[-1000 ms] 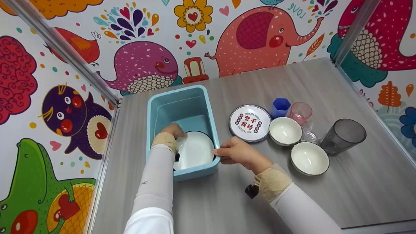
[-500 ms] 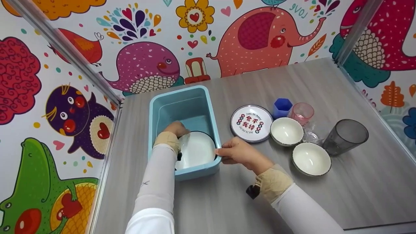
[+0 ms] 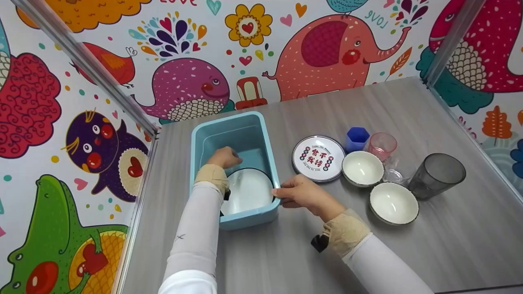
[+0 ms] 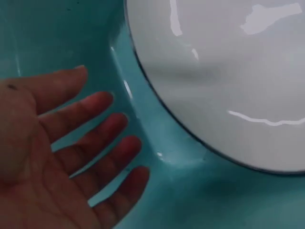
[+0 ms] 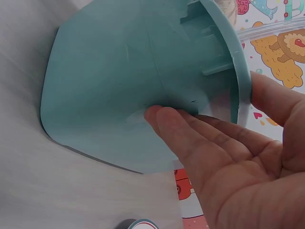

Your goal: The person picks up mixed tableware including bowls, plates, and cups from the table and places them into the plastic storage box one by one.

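Observation:
A white plate (image 3: pixel 248 191) with a dark rim lies in the near end of a light blue plastic bin (image 3: pixel 269 157). My left hand (image 3: pixel 224 158) is inside the bin, by the plate's far left edge. In the left wrist view its fingers (image 4: pixel 102 160) are spread and a gap separates them from the plate (image 4: pixel 228 86). My right hand (image 3: pixel 304 195) grips the bin's right rim near the front corner, thumb over the rim and fingers against the outer wall, as the right wrist view shows of the bin (image 5: pixel 109 90).
Right of the bin are a stack of printed plates (image 3: pixel 318 158), a blue hexagonal cup (image 3: pixel 357 139), a pink cup (image 3: pixel 382 145), a small clear cup (image 3: pixel 393 174), two white bowls (image 3: pixel 363 168) and a tipped dark grey tumbler (image 3: pixel 436 175). Patterned walls stand behind and at the sides.
My left hand has come away from the plate's left edge, its fingers now apart from it. My right hand keeps its hold on the bin. The head view has shifted slightly.

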### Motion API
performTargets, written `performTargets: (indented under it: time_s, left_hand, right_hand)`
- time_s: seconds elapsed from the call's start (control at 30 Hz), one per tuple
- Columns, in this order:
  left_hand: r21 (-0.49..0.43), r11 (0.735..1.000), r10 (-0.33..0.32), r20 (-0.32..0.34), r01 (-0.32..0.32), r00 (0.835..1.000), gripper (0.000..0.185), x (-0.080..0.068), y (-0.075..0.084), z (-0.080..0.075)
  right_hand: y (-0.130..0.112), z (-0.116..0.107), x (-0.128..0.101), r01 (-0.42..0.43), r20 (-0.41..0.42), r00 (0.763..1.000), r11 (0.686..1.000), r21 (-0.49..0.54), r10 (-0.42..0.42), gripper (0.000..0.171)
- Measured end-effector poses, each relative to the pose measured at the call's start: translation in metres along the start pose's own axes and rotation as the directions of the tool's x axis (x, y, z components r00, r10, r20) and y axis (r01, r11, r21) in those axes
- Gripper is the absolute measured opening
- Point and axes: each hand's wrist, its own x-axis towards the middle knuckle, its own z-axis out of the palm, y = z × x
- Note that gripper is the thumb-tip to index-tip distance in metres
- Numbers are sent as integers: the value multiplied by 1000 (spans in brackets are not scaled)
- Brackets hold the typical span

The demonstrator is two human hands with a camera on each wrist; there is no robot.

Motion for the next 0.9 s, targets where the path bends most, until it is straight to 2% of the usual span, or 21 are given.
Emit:
performTargets:
  time_s: [0.3, 0.5, 0.7, 0.9]
  left_hand:
    - [-43, 996, 78, -27, -79, 997, 49, -18, 25, -18]
    - [-56, 988, 139, -41, -141, 989, 51, -32, 39, -23]
    - [-58, 983, 173, -58, -176, 983, 50, -43, 43, -24]
    - [-54, 977, 201, -101, -207, 974, 48, -50, 46, -25]
  right_hand:
    - [5, -3, 0, 3, -1, 1000, 1000, -11, -3, 39]
    - [5, -3, -1, -4, -8, 1000, 1000, -9, 4, 41]
    - [6, -2, -2, 13, -6, 1000, 1000, -10, -13, 44]
    - [7, -2, -2, 29, -14, 999, 1000, -8, -29, 45]
